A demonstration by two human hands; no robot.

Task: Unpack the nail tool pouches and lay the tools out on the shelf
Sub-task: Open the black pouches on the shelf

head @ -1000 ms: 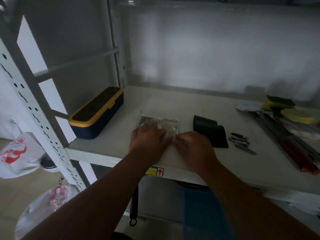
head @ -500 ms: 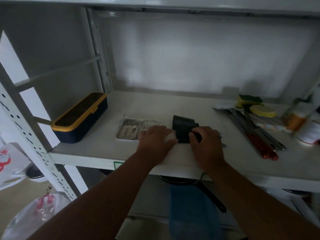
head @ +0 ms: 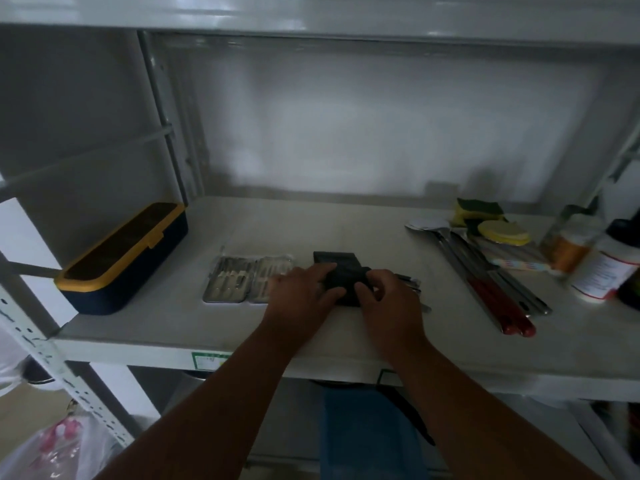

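A black nail tool pouch (head: 337,268) lies near the front middle of the white shelf (head: 166,327). My left hand (head: 300,295) grips its left side and my right hand (head: 389,299) pinches its right front part. To the left lies an open clear pouch (head: 246,279) with several metal nail tools in its two halves. A few loose metal tools (head: 412,283) peek out just right of my right hand, partly hidden by it.
A navy box with a yellow rim (head: 121,258) stands at the shelf's left end. At the right lie red-handled utensils (head: 498,299), sponges (head: 479,211), a yellow disc (head: 504,233) and bottles (head: 602,271). Plastic bags (head: 59,448) hang below left.
Both hands left the clear pouch and moved right onto the black pouch, now gripping it. The clear pouch lies open to the left. The camera view shifted right.
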